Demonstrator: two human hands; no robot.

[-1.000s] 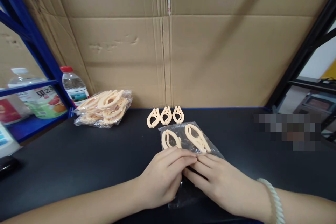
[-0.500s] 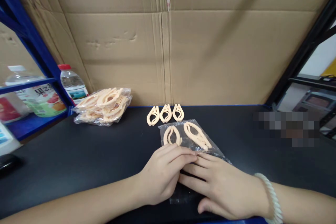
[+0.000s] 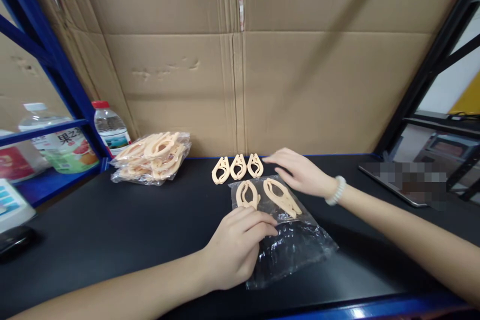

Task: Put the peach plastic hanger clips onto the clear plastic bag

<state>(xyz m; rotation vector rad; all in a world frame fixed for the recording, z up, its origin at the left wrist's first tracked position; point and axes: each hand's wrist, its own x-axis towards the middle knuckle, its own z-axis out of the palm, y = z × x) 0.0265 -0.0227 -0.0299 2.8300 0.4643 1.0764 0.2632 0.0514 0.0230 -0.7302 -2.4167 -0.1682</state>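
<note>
A clear plastic bag [image 3: 296, 247] lies flat on the black tabletop, with two beige folding hangers, a left one [image 3: 239, 196] and a right one [image 3: 289, 206], inside its far end. My left hand [image 3: 240, 242] rests on the bag's left side with curled fingers gripping the film. Its fingers partly cover the near end of the left hanger. My right hand [image 3: 302, 171] is above the table beyond the bag, fingers stretched out. Those fingertips come close to the rightmost hanger [image 3: 250, 170] of three folded hangers standing in a row near the cardboard.
Several bagged beige hangers are piled [image 3: 150, 160] at the back left, before a red-capped water bottle [image 3: 112, 130]. A cardboard panel [image 3: 318, 90] closes off the back. A blue frame [image 3: 67, 85] stands left, and a black object [image 3: 17, 242] lies on the left edge.
My right hand has left the bag and reached forward to the hanger row, uncovering the bag's near part. My left hand stays on the bag. The head view has tilted up.
</note>
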